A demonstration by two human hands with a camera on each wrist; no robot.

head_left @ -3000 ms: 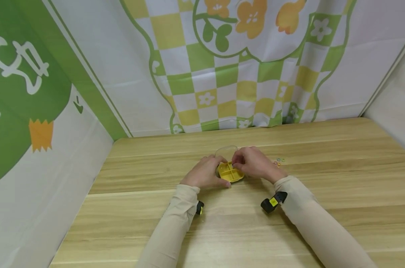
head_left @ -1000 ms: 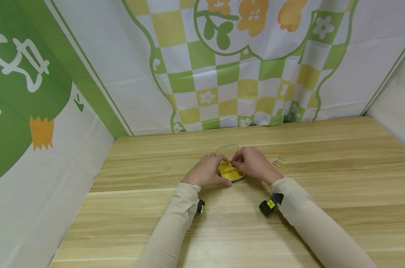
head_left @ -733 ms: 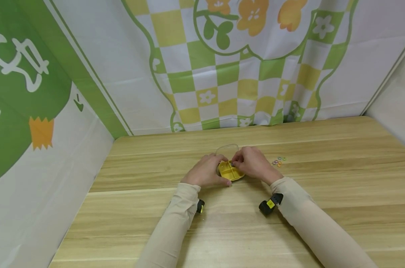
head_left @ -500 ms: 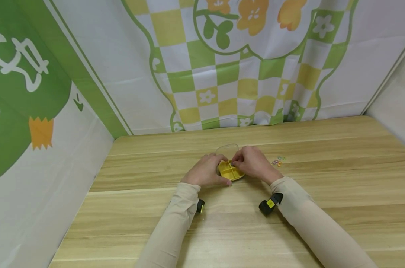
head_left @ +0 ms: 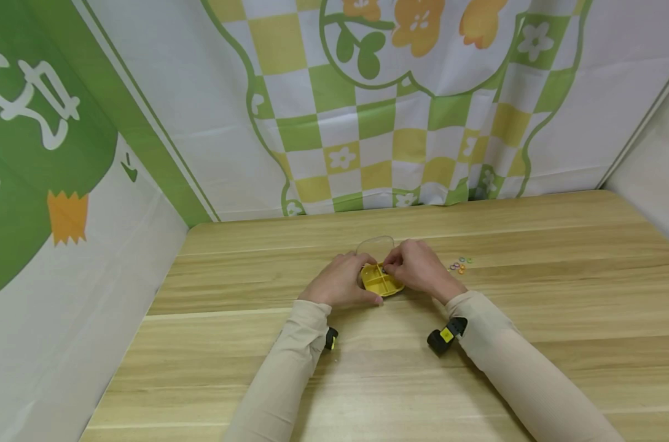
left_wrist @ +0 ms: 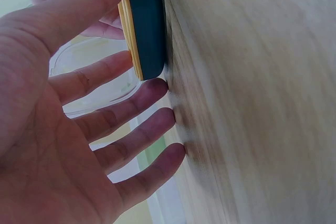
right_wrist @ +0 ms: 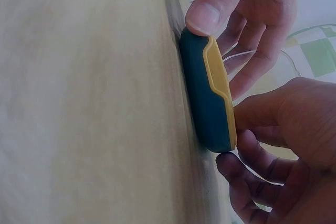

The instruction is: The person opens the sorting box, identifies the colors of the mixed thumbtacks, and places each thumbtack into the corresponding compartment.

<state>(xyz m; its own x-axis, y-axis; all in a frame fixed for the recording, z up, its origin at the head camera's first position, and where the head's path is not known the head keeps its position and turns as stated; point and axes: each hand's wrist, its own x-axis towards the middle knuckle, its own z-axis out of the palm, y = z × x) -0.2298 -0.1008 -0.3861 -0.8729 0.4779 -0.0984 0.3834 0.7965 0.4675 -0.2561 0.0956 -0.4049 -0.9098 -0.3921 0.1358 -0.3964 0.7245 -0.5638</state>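
My left hand [head_left: 336, 283] holds a small yellow compartment box [head_left: 374, 285] on the tabletop, thumb at its near side and index finger at its far side. In the left wrist view its other fingers spread with their tips at the table. The box's dark teal base [right_wrist: 202, 95] shows in the right wrist view. Its clear lid [head_left: 375, 247] stands raised behind it. My right hand [head_left: 417, 267] has its fingers curled over the far right compartment. A tiny bluish bit shows at those fingertips; whether they pinch it is hidden.
Several small coloured rings [head_left: 460, 266] lie on the wooden table [head_left: 533, 294] just right of my right hand. A patterned curtain [head_left: 375, 172] hangs behind the table's far edge. Black straps with cameras [head_left: 447, 336] sit on both wrists.
Between three seconds and one second ago, my right hand shifted slightly and more of the rings came into view. Since then both hands have stayed almost still at the box.
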